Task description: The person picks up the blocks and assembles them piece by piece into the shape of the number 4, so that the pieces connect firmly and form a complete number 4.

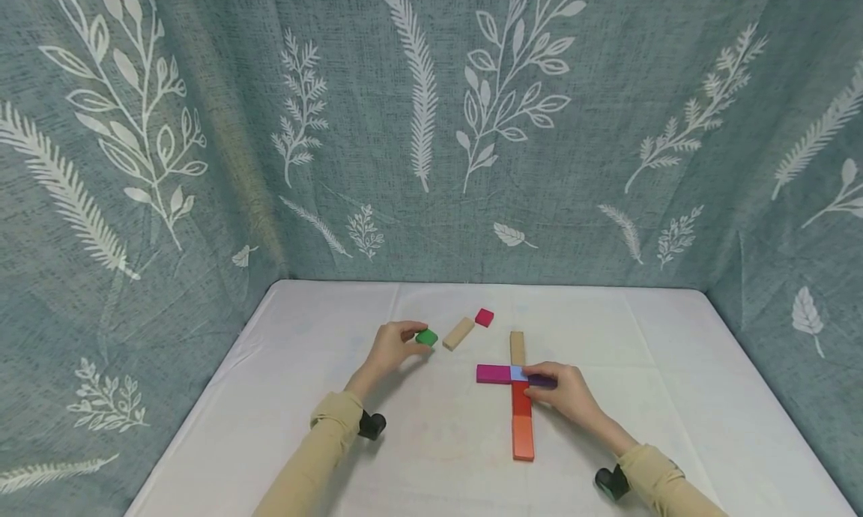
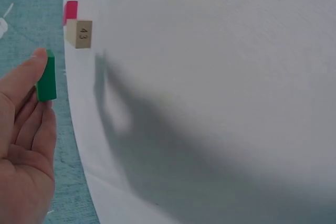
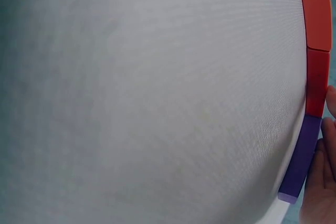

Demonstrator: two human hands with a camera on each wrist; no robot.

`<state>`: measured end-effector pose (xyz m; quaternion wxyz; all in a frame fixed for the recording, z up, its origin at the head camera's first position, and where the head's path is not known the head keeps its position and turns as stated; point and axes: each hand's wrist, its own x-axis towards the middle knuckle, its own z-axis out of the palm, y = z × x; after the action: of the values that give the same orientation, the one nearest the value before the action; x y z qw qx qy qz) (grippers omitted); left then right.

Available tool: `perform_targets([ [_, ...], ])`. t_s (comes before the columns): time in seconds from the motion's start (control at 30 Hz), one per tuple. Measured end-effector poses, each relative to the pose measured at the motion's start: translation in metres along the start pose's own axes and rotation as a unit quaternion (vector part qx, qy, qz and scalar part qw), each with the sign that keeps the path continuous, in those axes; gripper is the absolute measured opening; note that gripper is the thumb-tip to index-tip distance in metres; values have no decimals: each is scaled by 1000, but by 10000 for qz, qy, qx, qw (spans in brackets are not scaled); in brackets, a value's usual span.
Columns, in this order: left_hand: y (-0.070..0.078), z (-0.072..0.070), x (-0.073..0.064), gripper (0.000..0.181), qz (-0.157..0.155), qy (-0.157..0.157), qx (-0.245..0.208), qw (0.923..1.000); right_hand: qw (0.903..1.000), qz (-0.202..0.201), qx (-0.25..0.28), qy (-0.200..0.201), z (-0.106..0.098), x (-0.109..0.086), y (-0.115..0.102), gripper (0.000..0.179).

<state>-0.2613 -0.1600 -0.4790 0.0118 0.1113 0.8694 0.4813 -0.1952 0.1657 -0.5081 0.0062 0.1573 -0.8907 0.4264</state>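
My left hand pinches a small green block between thumb and fingers. In the left wrist view the green block stands on its narrow side at the fingertips. My right hand grips around a dark purple block, index finger on its far side and thumb on its near side. The index fingertip reaches a light blue block, and the thumb is by a red block. In the right wrist view the purple block lies alongside the fingers, partly covering none of its long side.
A magenta block, a plain wooden block and an orange block complete a cross-shaped layout on the white cloth. Farther back lie a loose wooden block and a pinkish-red block. A patterned curtain surrounds the table.
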Motion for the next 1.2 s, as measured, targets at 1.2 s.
perform_targets([
  [1.2, 34, 23, -1, 37, 739, -204, -97, 9970, 10000, -52, 26, 5, 0, 1, 0, 33],
])
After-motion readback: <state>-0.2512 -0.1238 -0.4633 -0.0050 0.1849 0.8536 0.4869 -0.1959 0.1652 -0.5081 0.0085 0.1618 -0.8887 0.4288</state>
